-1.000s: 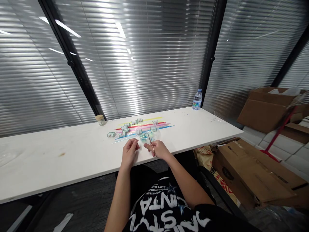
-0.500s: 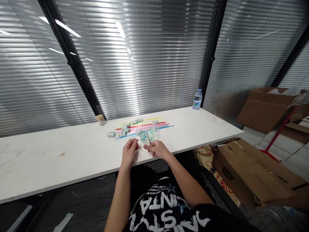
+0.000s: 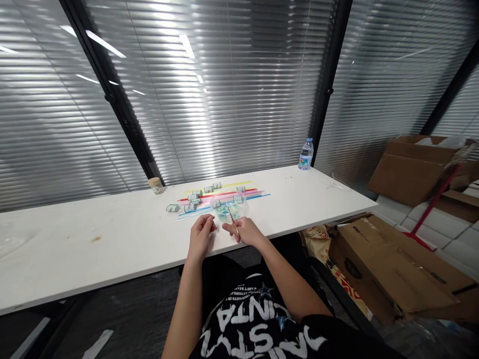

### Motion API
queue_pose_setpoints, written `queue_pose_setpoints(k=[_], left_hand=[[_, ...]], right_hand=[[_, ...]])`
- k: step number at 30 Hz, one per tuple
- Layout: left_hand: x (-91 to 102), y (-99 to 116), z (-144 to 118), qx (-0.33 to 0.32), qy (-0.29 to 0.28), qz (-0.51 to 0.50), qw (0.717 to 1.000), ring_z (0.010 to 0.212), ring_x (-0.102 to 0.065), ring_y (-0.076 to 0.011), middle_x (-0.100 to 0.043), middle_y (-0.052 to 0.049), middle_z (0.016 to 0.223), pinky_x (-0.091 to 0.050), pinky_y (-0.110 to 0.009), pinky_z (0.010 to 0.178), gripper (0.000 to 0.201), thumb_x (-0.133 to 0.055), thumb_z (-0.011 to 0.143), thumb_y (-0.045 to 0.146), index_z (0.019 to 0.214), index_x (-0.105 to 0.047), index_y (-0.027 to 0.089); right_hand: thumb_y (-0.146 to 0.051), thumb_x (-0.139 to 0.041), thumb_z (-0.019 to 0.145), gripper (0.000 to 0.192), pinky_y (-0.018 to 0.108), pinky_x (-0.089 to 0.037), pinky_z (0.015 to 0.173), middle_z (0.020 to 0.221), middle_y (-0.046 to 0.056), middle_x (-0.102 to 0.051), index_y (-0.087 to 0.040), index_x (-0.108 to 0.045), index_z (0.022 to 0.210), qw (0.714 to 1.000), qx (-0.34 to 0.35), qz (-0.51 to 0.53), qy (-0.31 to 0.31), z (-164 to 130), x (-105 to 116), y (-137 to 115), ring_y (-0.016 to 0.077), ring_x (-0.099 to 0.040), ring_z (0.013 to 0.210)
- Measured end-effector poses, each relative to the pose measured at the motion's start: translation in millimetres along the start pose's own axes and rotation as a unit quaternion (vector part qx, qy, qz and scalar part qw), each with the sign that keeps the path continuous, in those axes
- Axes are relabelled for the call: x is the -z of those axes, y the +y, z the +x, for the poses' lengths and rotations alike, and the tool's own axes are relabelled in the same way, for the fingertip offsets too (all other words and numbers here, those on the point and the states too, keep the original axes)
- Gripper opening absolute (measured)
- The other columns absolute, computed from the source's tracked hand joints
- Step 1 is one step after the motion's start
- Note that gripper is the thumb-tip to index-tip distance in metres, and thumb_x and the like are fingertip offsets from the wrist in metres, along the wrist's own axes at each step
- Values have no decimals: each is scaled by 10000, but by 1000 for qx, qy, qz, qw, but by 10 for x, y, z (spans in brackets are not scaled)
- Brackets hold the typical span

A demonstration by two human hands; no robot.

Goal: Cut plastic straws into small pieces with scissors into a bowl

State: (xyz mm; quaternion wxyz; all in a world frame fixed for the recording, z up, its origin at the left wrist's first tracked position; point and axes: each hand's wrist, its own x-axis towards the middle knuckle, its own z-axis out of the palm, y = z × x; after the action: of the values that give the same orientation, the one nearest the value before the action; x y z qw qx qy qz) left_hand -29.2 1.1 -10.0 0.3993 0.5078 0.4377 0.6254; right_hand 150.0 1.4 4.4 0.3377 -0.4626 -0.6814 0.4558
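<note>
My right hand point(image 3: 245, 231) is closed around slim copper-coloured scissors point(image 3: 233, 222). Their narrow tip points away from me, over the near side of a clear round bowl point(image 3: 245, 205). Small blue and green bits point(image 3: 226, 213) lie in the bowl. To the left of it, my left hand point(image 3: 202, 231) is held in a pinch just above the table's near edge; what its fingertips hold is too small to make out. Behind the hands, long thin coloured straws point(image 3: 224, 194) in yellow, red, pink and blue lie across the table, with several small green-and-white packets point(image 3: 192, 206) among them.
The white table point(image 3: 123, 239) runs along a wall of blinds. A small jar with a tan lid point(image 3: 155, 185) stands at the back left, a water bottle point(image 3: 306, 154) at the back right. Cardboard boxes point(image 3: 389, 264) and a red-handled dustpan point(image 3: 422, 234) are on the right.
Hardly anything differs. Both hands keep their places, and the scissors still point over the bowl.
</note>
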Motion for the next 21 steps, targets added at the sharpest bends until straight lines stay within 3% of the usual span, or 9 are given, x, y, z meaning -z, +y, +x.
queue_pose_setpoints(k=[13, 21], left_hand=[[-9, 44, -15, 8, -13, -23, 1000, 671, -532, -120, -561, 21, 672, -432, -242, 675, 339, -706, 740, 474, 903, -647, 183], [-20, 43, -12, 1, 8, -9, 1000, 640, -514, -118, -548, 27, 645, -422, -245, 658, 336, -693, 748, 481, 886, -639, 179]], right_hand=[[-759, -582, 714, 611, 234, -392, 515, 456, 4, -544, -163, -578, 582, 1000, -4, -4, 7, -5, -4, -28, 112, -496, 440], [-740, -562, 750, 592, 225, -364, 484, 464, -5, -539, -160, -588, 637, 1000, -2, 7, -7, -21, 13, -16, 103, -477, 428]])
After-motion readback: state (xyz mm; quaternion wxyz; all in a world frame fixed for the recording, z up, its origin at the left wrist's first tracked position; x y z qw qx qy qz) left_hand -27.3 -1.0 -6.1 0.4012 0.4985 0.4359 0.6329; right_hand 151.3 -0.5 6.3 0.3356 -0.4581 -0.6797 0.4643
